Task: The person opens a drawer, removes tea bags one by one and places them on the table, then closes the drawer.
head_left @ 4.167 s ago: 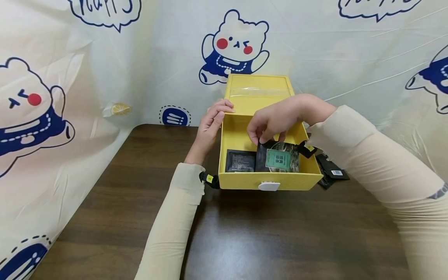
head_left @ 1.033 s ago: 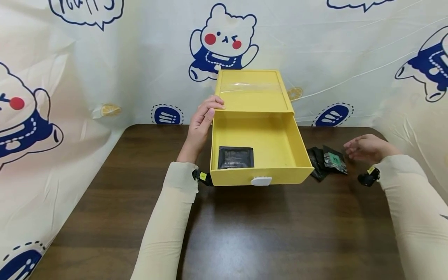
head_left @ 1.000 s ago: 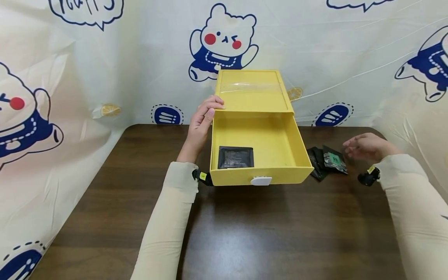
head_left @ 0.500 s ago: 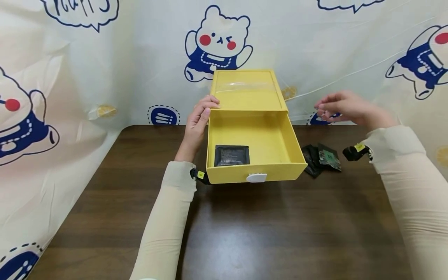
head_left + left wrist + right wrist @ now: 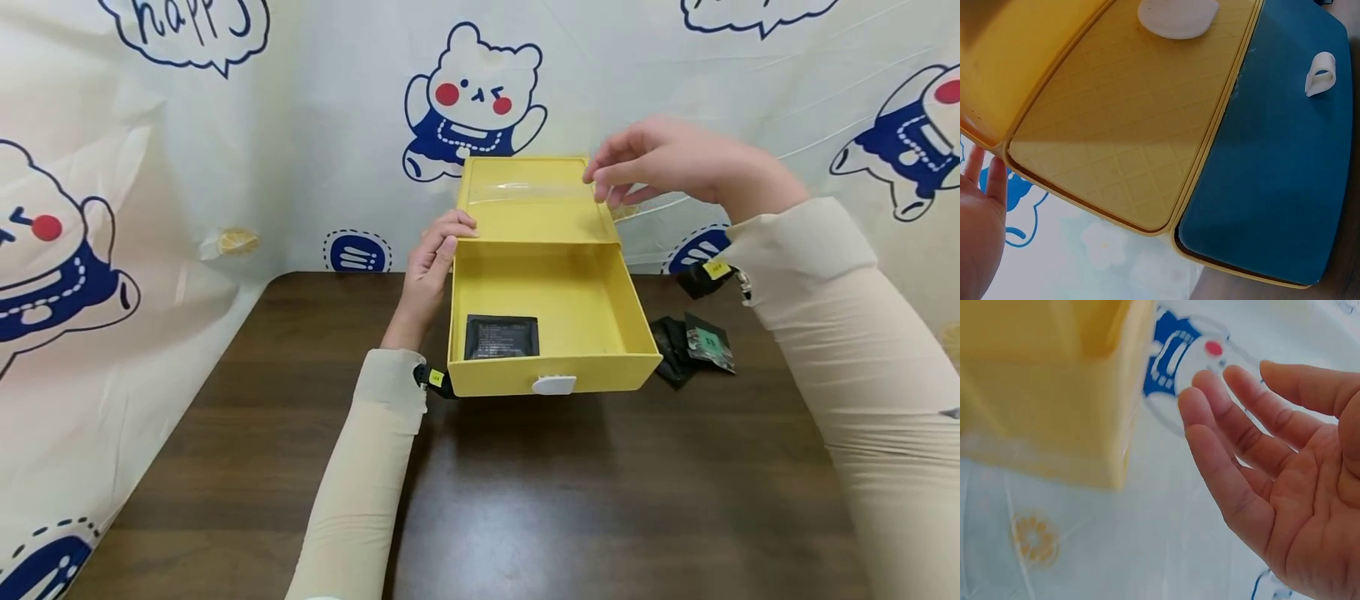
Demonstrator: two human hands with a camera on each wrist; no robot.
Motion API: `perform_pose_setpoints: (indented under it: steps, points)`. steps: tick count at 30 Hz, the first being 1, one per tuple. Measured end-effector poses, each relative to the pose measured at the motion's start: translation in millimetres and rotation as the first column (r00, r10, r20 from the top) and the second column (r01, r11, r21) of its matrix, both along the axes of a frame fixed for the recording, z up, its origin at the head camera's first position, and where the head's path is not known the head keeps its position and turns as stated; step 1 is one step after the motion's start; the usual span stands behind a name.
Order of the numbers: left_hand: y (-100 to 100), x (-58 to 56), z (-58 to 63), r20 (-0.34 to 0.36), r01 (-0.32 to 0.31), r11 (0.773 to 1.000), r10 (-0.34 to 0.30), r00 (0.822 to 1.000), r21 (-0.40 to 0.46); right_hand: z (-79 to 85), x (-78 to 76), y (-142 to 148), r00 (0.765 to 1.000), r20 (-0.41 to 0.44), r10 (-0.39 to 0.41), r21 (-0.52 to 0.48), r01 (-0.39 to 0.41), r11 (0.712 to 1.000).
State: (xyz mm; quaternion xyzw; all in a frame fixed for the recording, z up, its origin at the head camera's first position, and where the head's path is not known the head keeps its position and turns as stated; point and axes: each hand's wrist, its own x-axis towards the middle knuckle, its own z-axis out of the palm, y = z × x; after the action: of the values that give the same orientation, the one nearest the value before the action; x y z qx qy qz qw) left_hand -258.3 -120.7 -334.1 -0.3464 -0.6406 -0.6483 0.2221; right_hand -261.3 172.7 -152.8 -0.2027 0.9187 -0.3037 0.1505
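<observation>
A yellow drawer [image 5: 555, 379] with a white handle stands pulled out of its yellow drawer unit [image 5: 536, 212]. Inside, at the front left, one black packet [image 5: 501, 337] lies flat. My left hand [image 5: 429, 275] rests against the unit's upper left edge, fingers over the top and thumb beside the edge; in the left wrist view its fingers [image 5: 997, 181] look straight. Held up by the unit's top right edge, my right hand [image 5: 667, 167] is loosely bent with nothing in it. The right wrist view has its palm and fingers apart from the yellow surface.
Several black packets [image 5: 693, 343], one with a green label, lie on the brown table [image 5: 300, 400] right of the drawer. Below the open drawer, a yellow patterned drawer front [image 5: 1122, 125] and a teal drawer front [image 5: 1266, 150] show. A printed curtain [image 5: 322, 125] hangs behind.
Earlier my right hand held a green-labelled black packet in the drawer; that packet now lies with those on the right. The right hand has since risen leftward to the unit's top. Left hand stays.
</observation>
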Motion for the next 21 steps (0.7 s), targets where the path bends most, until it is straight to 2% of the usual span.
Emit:
perform_pose_setpoints:
  steps: [5,9,12,16,18,21]
  points:
    - [0,1.2,0.7,-0.009,-0.009,1.0,0.009,1.0,-0.012,6.5,8.5,-30,0.992,0.014,0.124,0.07,-0.125,0.99]
    - [1,0.8,1.3,-0.013,-0.018,1.0,0.018,1.0,-0.025,3.9,12.3,-49,0.971,0.074,0.228,0.107,-0.235,0.966]
    - [2,0.5,1.5,-0.008,-0.022,0.999,0.022,1.0,-0.034,0.1,13.2,-62,0.94,0.136,0.312,0.14,-0.33,0.934]
    - [2,1.6,1.4,0.0,-0.011,1.0,0.011,1.0,-0.024,-8.7,13.0,-80,0.88,0.222,0.421,0.177,-0.461,0.87]
    - [1,1.9,0.9,0.002,-0.005,1.0,0.005,1.0,-0.016,-13.7,13.4,-88,0.856,0.27,0.441,0.192,-0.497,0.846]
    - [0,3.1,-0.2,0.009,-0.004,1.0,0.004,1.0,-0.008,-20.3,15.8,-99,0.838,0.338,0.429,0.222,-0.514,0.829]
